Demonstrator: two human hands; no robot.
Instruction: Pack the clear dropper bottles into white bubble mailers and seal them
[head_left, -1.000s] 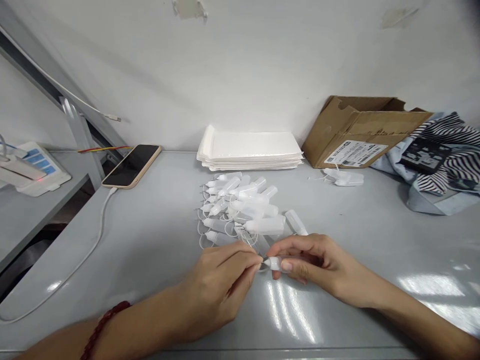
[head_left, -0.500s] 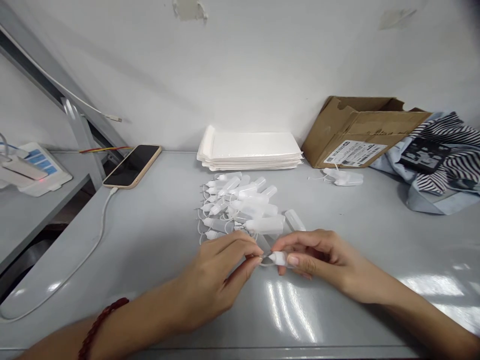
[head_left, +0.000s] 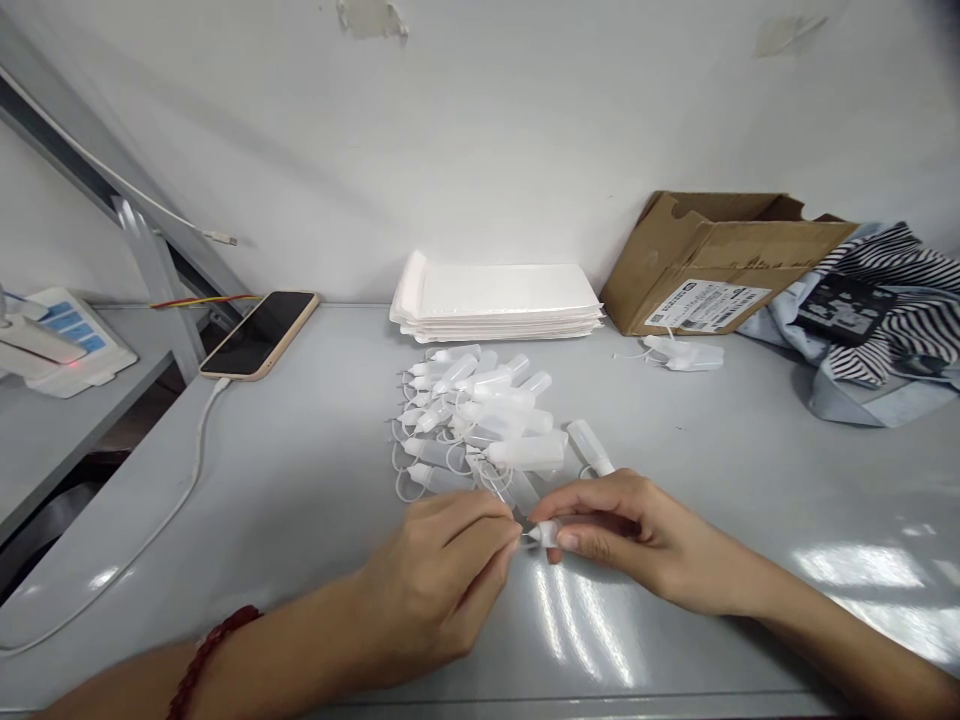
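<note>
My right hand (head_left: 611,525) is closed around a small white squeeze bottle (head_left: 546,534), whose tapered nozzle with a thin tip points left. Thumb and fingers of my left hand (head_left: 457,570) pinch together right at that tip. A thin white strap curves from the bottle's neck to the pinch; the small cap at its end is hidden by the fingertips. Just beyond my hands lies a pile of similar translucent bottles (head_left: 499,400) with thin tips and looped straps. One more bottle (head_left: 589,447) lies beside the pile, close to my right fingers.
White padded envelopes (head_left: 502,290) are stacked against the wall. To their right stand an open cardboard box (head_left: 675,265) and a few bottles (head_left: 686,354), with striped cloth (head_left: 862,350) beyond. A phone (head_left: 259,335) with a charging cable lies on the left of the grey table (head_left: 315,430).
My left fingertips and the bottle's tip have come closer together. Both hands sit slightly lower in the view, and the right hand has shifted a little left.
</note>
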